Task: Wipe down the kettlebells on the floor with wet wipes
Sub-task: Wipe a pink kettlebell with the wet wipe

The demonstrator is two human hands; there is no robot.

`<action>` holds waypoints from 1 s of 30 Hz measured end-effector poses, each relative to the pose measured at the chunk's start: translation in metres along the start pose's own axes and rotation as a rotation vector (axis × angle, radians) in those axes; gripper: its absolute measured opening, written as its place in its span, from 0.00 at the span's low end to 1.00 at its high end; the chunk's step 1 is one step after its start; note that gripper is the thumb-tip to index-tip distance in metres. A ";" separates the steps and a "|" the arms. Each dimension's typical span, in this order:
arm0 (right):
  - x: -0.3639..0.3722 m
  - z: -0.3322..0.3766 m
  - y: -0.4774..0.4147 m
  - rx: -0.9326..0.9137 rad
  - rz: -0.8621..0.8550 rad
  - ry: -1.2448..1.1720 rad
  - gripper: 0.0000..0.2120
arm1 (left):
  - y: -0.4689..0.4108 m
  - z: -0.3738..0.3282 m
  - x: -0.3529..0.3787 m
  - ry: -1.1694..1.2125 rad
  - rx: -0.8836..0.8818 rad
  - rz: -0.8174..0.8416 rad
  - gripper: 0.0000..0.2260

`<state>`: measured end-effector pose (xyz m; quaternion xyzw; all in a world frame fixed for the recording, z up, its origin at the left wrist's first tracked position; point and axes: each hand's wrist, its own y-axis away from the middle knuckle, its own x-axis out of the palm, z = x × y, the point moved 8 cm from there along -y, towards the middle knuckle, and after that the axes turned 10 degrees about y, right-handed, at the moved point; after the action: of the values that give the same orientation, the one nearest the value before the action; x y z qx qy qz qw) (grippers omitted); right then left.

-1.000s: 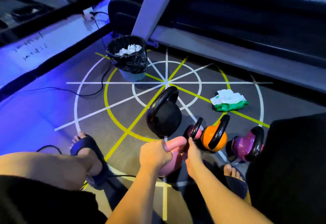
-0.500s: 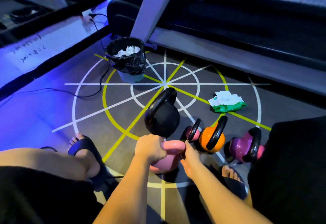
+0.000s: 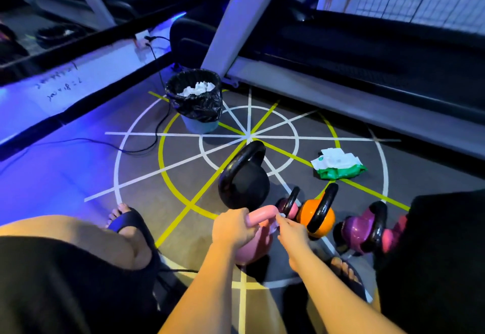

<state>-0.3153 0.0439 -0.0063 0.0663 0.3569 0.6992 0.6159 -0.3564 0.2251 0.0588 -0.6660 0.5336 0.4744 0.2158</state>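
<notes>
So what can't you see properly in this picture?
Head view only:
- The wipe: mostly hidden inside the right hand; just a white scrap shows.
- The pink kettlebell: its handle is partly covered by the left hand, its base by the forearm.
- The purple kettlebell: right side hidden behind a dark-clothed leg.
- The writing on the white ledge: too small to read.

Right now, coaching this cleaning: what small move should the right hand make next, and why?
Probably slide the right hand and its white wet wipe down the handle of the rounded pink kettlebell toward the body: the left hand grips the handle top, and the wipe sits at its right end.
</notes>
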 end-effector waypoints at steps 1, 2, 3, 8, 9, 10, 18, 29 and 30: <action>-0.001 0.001 0.001 -0.005 -0.049 0.018 0.14 | -0.001 0.003 0.002 0.022 0.002 0.010 0.16; -0.004 0.006 0.005 -0.017 -0.117 0.032 0.16 | 0.000 0.004 0.003 0.054 0.012 0.008 0.18; -0.007 0.014 0.011 -0.037 -0.176 0.038 0.17 | 0.001 0.004 0.003 0.091 0.019 -0.007 0.20; -0.018 0.049 0.031 -0.222 -0.277 0.234 0.19 | 0.013 0.019 0.003 0.228 -0.031 -0.020 0.22; -0.017 0.046 0.030 -0.217 -0.247 0.245 0.19 | 0.016 0.027 0.004 0.263 -0.071 -0.002 0.22; -0.015 0.042 0.028 -0.209 -0.202 0.229 0.19 | 0.020 0.035 0.004 0.278 -0.112 0.012 0.23; 0.028 -0.021 -0.028 0.079 0.151 -0.243 0.34 | 0.049 0.085 0.028 0.500 -0.546 0.062 0.20; 0.005 0.072 0.048 -0.391 0.004 0.236 0.13 | -0.011 0.113 0.044 0.620 -0.542 -0.009 0.08; 0.006 0.070 0.050 -0.398 0.011 0.195 0.14 | -0.012 0.116 0.048 0.632 -0.537 -0.001 0.07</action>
<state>-0.3195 0.0790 0.0725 -0.1226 0.2691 0.7624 0.5756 -0.3928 0.2970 -0.0379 -0.8118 0.4305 0.3689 -0.1398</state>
